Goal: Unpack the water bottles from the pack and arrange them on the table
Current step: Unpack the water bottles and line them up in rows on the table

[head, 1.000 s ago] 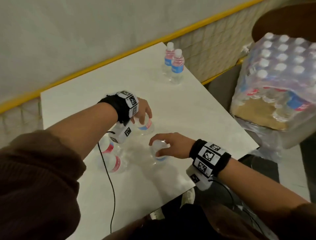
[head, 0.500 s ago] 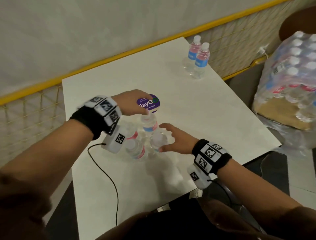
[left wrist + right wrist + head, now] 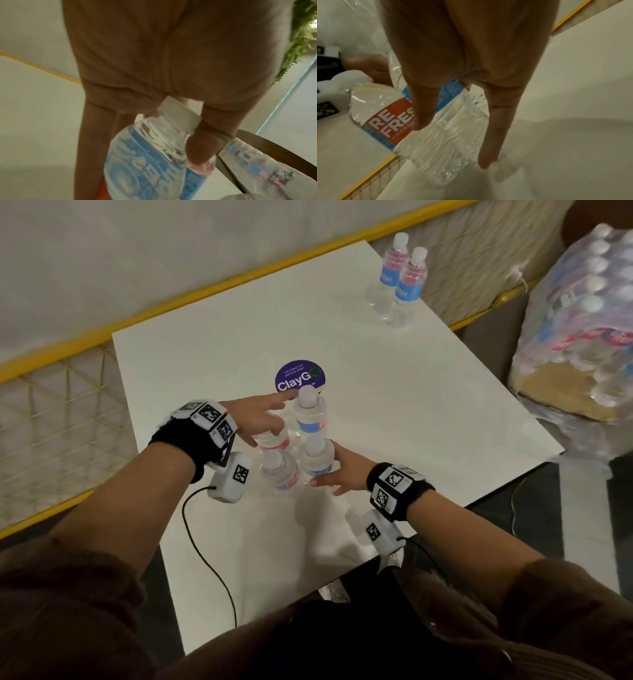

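Note:
Several small clear water bottles with white caps stand bunched together mid-table. My left hand (image 3: 270, 419) lies over the left rear bottle (image 3: 274, 438), fingers straight, its forefinger reaching the cap of the far bottle (image 3: 310, 414). In the left wrist view that bottle (image 3: 145, 162) has its cap between my digits. My right hand (image 3: 329, 474) presses flat fingers against the near right bottle (image 3: 317, 458), shown close in the right wrist view (image 3: 450, 148). The near left bottle (image 3: 281, 474) stands between the hands. The shrink-wrapped pack (image 3: 582, 313) sits off the table at right.
Two more bottles (image 3: 404, 282) stand at the far right corner of the white table (image 3: 411, 412). A round purple sticker (image 3: 298, 374) lies just behind the bunch. A black cable (image 3: 205, 549) trails from my left wrist. A yellow mesh rail (image 3: 51, 405) runs along the left.
Both hands have pushed the separate bottles together into one tight bunch. My left hand has slid away from the purple sticker, uncovering it, and my view has shifted left.

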The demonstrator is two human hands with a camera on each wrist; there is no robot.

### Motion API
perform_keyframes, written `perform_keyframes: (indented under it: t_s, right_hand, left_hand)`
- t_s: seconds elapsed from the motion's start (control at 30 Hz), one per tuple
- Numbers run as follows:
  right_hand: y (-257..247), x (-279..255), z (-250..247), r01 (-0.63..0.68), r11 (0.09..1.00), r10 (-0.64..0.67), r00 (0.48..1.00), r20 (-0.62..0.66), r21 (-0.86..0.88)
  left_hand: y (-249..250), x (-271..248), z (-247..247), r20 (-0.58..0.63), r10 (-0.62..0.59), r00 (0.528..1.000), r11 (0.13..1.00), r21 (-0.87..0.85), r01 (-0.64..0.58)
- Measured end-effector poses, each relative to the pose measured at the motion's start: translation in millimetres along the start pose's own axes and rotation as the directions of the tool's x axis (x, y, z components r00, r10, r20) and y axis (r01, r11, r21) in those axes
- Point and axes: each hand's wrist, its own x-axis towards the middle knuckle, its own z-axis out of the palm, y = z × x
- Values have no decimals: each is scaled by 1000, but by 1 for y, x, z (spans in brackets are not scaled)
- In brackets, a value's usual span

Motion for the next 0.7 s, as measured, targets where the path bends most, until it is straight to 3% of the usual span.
perform_keyframes:
  t_s: [0.17, 0.23, 0.37, 0.47, 0.53, 0.6, 0.7]
  right_hand:
    - [-9, 8, 20, 27, 994, -26, 1000, 11, -102]
    - [-12, 10, 26, 9, 998, -9, 1000, 13, -65]
    - [-14, 12, 26, 0, 997, 4, 999, 45, -79]
    - [-8, 14, 12, -91, 990, 95, 995, 31, -109]
    - [-5, 14, -1, -125, 986, 118, 991, -65, -111]
    - [-6, 14, -10, -28, 995, 11, 987, -163, -100]
    - [-12, 15, -10, 126, 988, -136, 983, -122, -85]
  left_hand:
    - [1, -3, -1, 98, 4, 995, 991, 131, -17]
    - [-3, -3, -2, 104, -3, 995, 991, 135, -11]
    - [-8, -10, -8, 78, -71, 994, 990, 127, 61]
    - [-4, -17, -17, -16, -81, 997, 991, 104, 82]
    - [4, -20, -20, -101, 15, 995, 992, 128, -2]
    - [15, -17, -18, -159, 145, 977, 982, 147, -122]
    - [33, -10, -5, -129, 216, 968, 963, 191, -190]
